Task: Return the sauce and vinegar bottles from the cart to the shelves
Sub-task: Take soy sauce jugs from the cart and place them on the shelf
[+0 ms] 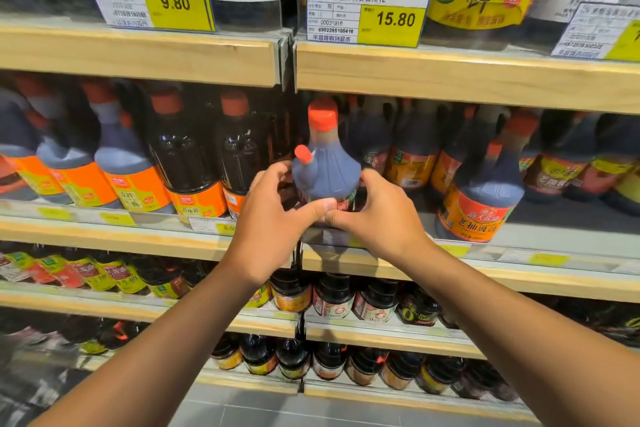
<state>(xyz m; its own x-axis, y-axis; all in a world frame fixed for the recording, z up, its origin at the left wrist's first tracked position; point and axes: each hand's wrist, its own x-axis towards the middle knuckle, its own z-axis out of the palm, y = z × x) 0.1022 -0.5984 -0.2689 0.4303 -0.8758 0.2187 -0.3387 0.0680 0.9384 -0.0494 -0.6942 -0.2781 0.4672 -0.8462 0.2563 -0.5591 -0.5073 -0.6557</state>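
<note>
Both hands, left hand (pixel 273 218) and right hand (pixel 377 215), curl their fingers round the full, likely heavy, smooth bottle (pixel 325 170) at its broad lower body.

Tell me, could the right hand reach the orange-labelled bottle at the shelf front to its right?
Probably yes: the orange-labelled bottle stands at the front of the shelf with open space toward the right hand, though that hand holds the red-capped bottle.

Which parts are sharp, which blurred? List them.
Head view: the dark sauce bottle with orange cap, gripped by left hand and right hand, and the yellow 15.80 price tag are sharp; orange-labelled bottles at far left smear; pale wooden shelf edge tilts from wide-angle distortion.
</note>
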